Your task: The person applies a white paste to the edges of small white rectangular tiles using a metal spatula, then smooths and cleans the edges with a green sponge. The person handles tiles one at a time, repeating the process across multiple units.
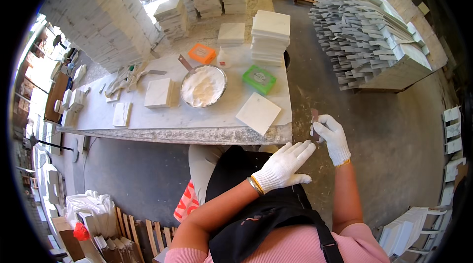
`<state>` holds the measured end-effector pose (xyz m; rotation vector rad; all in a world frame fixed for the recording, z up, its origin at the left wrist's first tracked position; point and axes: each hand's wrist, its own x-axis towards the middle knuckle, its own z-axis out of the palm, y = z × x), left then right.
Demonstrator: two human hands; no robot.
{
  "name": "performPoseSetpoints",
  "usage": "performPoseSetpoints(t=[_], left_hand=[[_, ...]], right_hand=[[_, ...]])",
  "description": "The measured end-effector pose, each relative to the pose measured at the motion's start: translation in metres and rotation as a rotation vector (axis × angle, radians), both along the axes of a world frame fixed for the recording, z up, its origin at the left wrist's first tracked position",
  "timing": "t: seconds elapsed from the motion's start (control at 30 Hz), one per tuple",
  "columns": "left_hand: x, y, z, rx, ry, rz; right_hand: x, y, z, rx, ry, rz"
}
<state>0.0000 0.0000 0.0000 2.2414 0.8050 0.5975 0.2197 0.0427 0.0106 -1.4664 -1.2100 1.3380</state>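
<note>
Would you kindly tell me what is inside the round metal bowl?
The round metal bowl holds white, paste-like material; the bowl's inner bottom is covered and cannot be seen.

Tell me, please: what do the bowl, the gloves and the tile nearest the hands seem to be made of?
Bowl: probably smooth metal, judging by its shiny silvery rim.
Gloves: knitted yarn, perhaps cotton, matte, with ribbed cuffs.
Tile: perhaps marble, smooth, judging by its even whitish face; ceramic is possible.

Hands (283,168) white-gloved; scraper (315,114) reddish-brown; paste (203,85) white; orange box (202,53); green box (259,80); apron (231,172) black; shirt (362,242) pink.
</note>
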Motion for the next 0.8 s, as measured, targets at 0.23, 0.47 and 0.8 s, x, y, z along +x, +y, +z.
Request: performPoseSetpoints(t=[0.23,0.47,0.8], left_hand=[[-0.062,0.027,-0.008,0.244,0.203,0.692],[-0.076,0.044,-0.035,0.211,0.303,0.806],[-0.080,0.049,-0.042,0.234,0.220,0.787]], right_hand=[[-0.066,0.032,-0.007,0.286,-0.520,0.165],[-0.092,0.060,-0.005,0.287,-0.861,0.285],[-0.101,0.070,-0.014,0.363,-0.807,0.332]])
